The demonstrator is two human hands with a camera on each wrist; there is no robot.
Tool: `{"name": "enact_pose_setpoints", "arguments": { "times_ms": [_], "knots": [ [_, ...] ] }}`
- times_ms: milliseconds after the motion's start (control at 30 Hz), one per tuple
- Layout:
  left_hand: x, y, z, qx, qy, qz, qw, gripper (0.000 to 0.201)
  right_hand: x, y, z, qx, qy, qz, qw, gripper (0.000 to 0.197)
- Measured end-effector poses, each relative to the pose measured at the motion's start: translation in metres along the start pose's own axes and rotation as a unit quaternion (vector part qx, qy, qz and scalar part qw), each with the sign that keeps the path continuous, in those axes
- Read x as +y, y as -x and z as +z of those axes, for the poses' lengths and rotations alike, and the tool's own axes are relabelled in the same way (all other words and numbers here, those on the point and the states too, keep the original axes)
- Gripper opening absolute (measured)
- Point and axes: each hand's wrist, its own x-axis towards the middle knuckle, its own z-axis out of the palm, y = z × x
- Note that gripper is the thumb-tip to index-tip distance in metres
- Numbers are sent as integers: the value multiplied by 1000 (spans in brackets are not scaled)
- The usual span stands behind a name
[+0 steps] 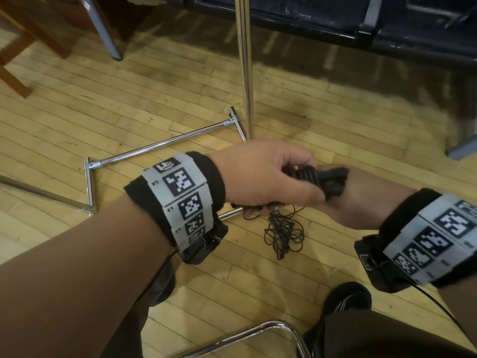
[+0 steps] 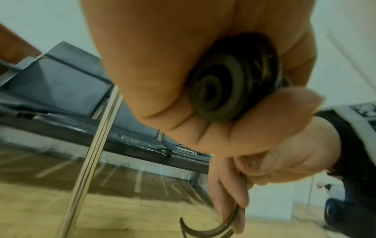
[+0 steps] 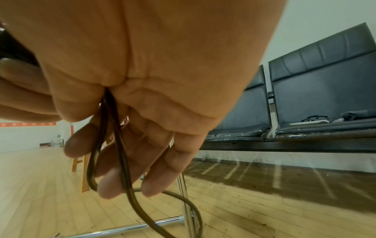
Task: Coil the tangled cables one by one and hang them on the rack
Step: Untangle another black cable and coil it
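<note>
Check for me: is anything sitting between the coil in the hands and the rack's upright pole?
Nothing visible. The left hand grips the coil just in front of the upright pole, with only bare floor between. The rack's hanging part is out of view.

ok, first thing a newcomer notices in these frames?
Both hands meet mid-frame: the left hand grips a tightly wound black cable coil, and the right hand pinches the cable's loose tail. On the wooden floor just below them lies a tangled thin black cable, beside the chrome rack base.
</note>
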Motion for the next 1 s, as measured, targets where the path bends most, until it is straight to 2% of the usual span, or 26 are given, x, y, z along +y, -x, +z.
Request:
{"name": "enact_pose_setpoints", "arguments": {
  "times_ms": [100,200,267,333,433,533,600,700,833,900,1000],
  "knots": [
    [4,1,7,-55,-104,-30,993,15,3,-2,4,-20,17,-16,1000,31],
    [5,2,12,-94,-195,-68,974,21,2,-4,6,-1,56,-57,997,23],
    [3,1,16,-104,-263,-89,955,26,4,-6,7,39,98,-78,991,23],
    [0,0,18,-88,-325,-99,936,29,2,-7,6,89,152,-86,981,14],
    [-7,-4,15,-39,-378,-112,918,39,-7,-5,2,164,190,-93,964,13],
    [-12,-6,12,29,-386,-131,913,42,-17,-2,-5,209,242,-89,943,20],
    [-15,-5,10,77,-361,-133,920,39,-25,-1,-9,219,264,-86,936,27],
    [-18,-5,2,151,-297,-128,934,26,-35,2,-8,214,243,-80,943,29],
    [-22,-5,-7,243,-101,-114,958,14,-41,4,-7,213,127,-59,967,25],
    [-24,-7,-10,258,-7,-97,961,14,-39,4,-6,204,85,-60,973,18],
    [-28,-9,-14,219,127,-80,964,26,-33,4,-4,164,2,-50,985,16]
  ]
}}
